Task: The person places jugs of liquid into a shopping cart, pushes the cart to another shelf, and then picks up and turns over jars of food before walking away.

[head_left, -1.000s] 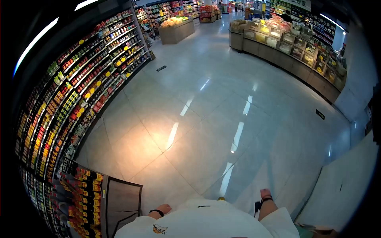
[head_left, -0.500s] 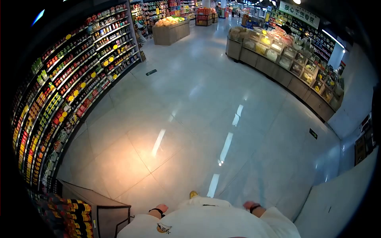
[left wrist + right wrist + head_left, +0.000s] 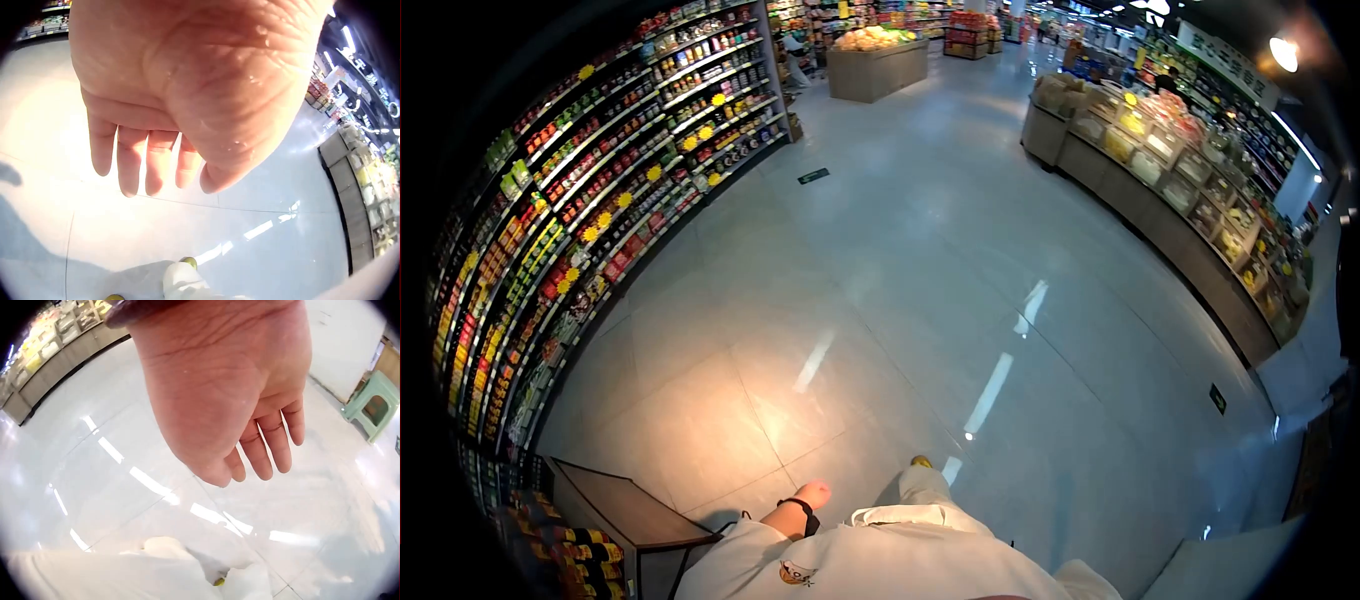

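My left hand point(image 3: 812, 494) swings out in front of the body in the head view, a black band round its wrist. In the left wrist view the palm of this left hand point(image 3: 194, 94) faces the camera, fingers loosely bent and holding nothing. The right hand point(image 3: 231, 394) shows only in its own wrist view; its fingers hang relaxed with nothing in them. Below both hands lies the shiny tiled floor point(image 3: 880, 330). Nearest the left hand is a brown-sided display stand point(image 3: 625, 505) with dark, yellow-labelled bottles point(image 3: 590, 555).
Tall shelves point(image 3: 610, 150) of packed goods line the left side. A counter of bulk-food bins point(image 3: 1170, 170) runs along the right. Farther ahead stands a fruit display point(image 3: 878, 70). A green plastic stool point(image 3: 375, 403) is beside a white wall or panel point(image 3: 347, 347).
The left hand has swung forward, while the right hand has dropped back out of the head view. The view has shifted, and the person appears to be walking.
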Demonstrator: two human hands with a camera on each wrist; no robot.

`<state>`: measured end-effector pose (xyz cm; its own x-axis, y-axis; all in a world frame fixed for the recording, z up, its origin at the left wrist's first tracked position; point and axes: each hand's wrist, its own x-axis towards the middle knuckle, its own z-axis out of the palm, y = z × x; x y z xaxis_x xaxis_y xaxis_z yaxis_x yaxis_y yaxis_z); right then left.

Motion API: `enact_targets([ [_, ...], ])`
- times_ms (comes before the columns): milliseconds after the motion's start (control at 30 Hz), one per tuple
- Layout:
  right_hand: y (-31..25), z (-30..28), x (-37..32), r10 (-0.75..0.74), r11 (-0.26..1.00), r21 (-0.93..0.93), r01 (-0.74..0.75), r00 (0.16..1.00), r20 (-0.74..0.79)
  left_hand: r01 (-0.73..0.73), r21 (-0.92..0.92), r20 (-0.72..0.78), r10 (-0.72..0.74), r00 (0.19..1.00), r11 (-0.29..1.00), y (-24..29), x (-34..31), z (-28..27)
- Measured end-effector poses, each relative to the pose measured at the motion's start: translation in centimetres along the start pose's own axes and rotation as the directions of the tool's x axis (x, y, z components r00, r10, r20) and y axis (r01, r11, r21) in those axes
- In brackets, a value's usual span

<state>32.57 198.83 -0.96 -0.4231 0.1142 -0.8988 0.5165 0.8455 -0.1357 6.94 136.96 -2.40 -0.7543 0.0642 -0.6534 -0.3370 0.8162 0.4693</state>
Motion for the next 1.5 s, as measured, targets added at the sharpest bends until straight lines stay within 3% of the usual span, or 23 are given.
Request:
enact_targets([
  [67, -3.9, -6.4, 4.3, -0.084, 0.97, -0.227, 0.089, 0.996, 0.031, 0.132, 0.02, -0.009, -0.131, 0.991, 0.991, 0.1, 0.4, -2.0],
  [200, -13.0, -21.9, 21.6, -0.355, 0.737, -0.618, 0.273, 0.935, -0.011, -0.055, -0.012, -0.034, 0.055, 0.998, 0.998, -2.3, 1.2, -7.0],
  [233, -15.9, -25.1, 27.2, -0.091, 0.995, -0.06, 0.074, 0.928, -0.36, -0.012, -0.025, -0.054, 0.011, 0.999, 1.0, -2.4, 0.9, -8.8],
  [300, -28.2, -36.0, 26.0, -0.159, 0.98, 0.009, 0.2, 0.804, -0.573, 0.061, -0.046, -0.092, -0.065, 0.994, 0.997, -3.8, 1.5, -12.1],
  [433, -49.3, -48.0, 24.3, -0.349, 0.898, -0.031, 0.439, 0.667, -0.658, 0.242, -0.133, -0.232, -0.268, 0.935, 0.961, -8.4, 1.6, -14.1],
  [533, -61.8, -49.1, 22.4, -0.356, 0.903, -0.07, 0.424, 0.647, -0.674, 0.299, -0.138, 0.074, -0.291, 0.954, 0.944, -14.4, 3.3, -17.9],
  [600, -68.6, -46.9, 20.2, -0.431, 0.899, -0.227, 0.374, 0.67, -0.605, 0.341, -0.126, 0.082, -0.333, 0.939, 0.932, -20.4, 6.1, -17.3],
  [667, -72.5, -42.0, 19.7, -0.471, 0.81, -0.549, 0.205, 0.784, -0.404, 0.312, -0.11, 0.063, -0.307, 0.95, 0.944, -24.5, 7.2, -21.2],
  [767, -75.3, -34.3, 21.0, -0.311, 0.702, -0.664, 0.257, 0.95, 0.04, 0.256, -0.08, -0.007, -0.258, 0.966, 0.963, -29.1, 11.5, -27.1],
  [800, -75.2, -32.9, 20.8, -0.484, 0.37, -0.722, 0.585, 0.785, 0.388, 0.24, -0.071, -0.027, -0.243, 0.97, 0.968, -30.4, 12.9, -28.6],
  [833, -71.4, -29.7, 28.9, -0.369, 0.625, -0.549, 0.555, 0.83, 0.418, 0.228, -0.062, -0.043, -0.231, 0.972, 0.972, -30.8, 13.6, -30.4],
  [867, -68.4, -26.9, 35.6, -0.249, 0.832, -0.358, 0.424, 0.862, 0.442, 0.09, -0.173, -0.305, -0.141, 0.942, 0.981, -31.2, 14.9, -33.4],
  [900, -72.7, -26.5, 27.0, -0.28, 0.741, -0.548, 0.389, 0.92, 0.276, -0.072, -0.291, -0.367, -0.042, 0.929, 0.954, -24.5, 14.3, -47.2],
  [933, -74.1, -27.0, 24.9, -0.253, 0.758, -0.556, 0.341, 0.939, 0.232, -0.368, -0.337, -0.57, 0.124, 0.813, 0.867, -21.5, 16.0, -52.6],
  [1000, -77.2, -28.3, 23.2, -0.215, 0.802, -0.526, 0.283, 0.958, 0.189, -0.532, -0.317, -0.546, 0.307, 0.779, 0.785, -12.2, 16.5, -66.9],
  [1133, -85.5, -30.9, 24.6, -0.202, 0.836, -0.489, 0.249, 0.968, 0.146, -0.879, 0.124, -0.399, 0.835, 0.38, 0.46, 4.1, 12.9, -87.3],
  [1200, -90.5, -33.3, 28.6, -0.226, 0.822, -0.506, 0.263, 0.965, 0.135, -0.979, 0.087, -0.228, 0.96, 0.162, 0.186, 8.4, 12.1, -92.5],
  [1267, -96.7, -36.4, 31.5, -0.251, 0.799, -0.527, 0.29, 0.957, 0.146, -0.988, 0.001, -0.069, 0.986, -0.153, -0.153, 11.2, 13.1, -96.6],
  [1333, -103.6, -39.7, 35.6, -0.311, 0.723, -0.595, 0.351, 0.935, 0.172, -0.945, -0.079, -0.035, 0.949, -0.314, -0.316, 13.0, 15.3, -100.1],
  [1367, -106.8, -40.9, 37.8, -0.357, 0.669, -0.634, 0.388, 0.916, 0.184, -0.951, -0.076, -0.05, 0.954, -0.297, -0.3, 13.3, 15.4, -103.0],
  [1433, -114.6, -43.0, 43.3, -0.572, 0.435, -0.747, 0.503, 0.795, 0.202, -0.951, -0.258, 0.297, 0.922, -0.248, -0.173, 13.9, 16.0, -109.1],
  [1467, -118.8, -43.7, 45.8, -0.725, 0.289, -0.801, 0.525, 0.666, 0.175, -0.949, -0.258, 0.282, 0.925, -0.255, -0.183, 13.4, 16.8, -110.8],
  [1500, -124.2, -44.4, 47.2, -0.694, 0.112, -0.913, 0.393, 0.688, 0.211, -0.954, -0.235, 0.142, 0.964, -0.223, -0.186, 12.6, 17.6, -112.1],
])
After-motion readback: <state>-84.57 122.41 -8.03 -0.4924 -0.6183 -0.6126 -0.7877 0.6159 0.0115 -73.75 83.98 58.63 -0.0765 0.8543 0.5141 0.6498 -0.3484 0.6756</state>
